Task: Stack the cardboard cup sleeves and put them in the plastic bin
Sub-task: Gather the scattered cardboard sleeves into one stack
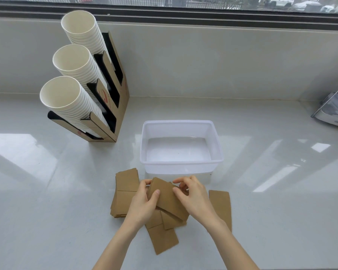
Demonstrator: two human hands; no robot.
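1. So, both hands meet over a messy pile of brown sleeves on the white counter (47,191), just in front of the bin (180,163).
2. The left hand (142,203) is curled around a small stack (169,199) of sleeves, thumb pressed flat on the top one, fingertips hooked over the far left corner. So it's closed on that stack.
3. The right hand (193,195) pinches the same stack from the other side: thumb on the top face, fingers (180,180) bent over the far edge. The stack sits tilted between the two thumbs, its near end lower and to the right.
4. More sleeves lie loose under and around the fingers: a flat bunch (123,191) just left of the left hand, one single (220,205) just right of the right wrist, a few more (164,236) fanned out below the palms.
5. The bin is clear plastic, sits just beyond the fingertips, and has no sleeves inside it.
6. Way off to the left and farther back is a cardboard rack (117,106) with three leaning rows of white paper cups (70,71).
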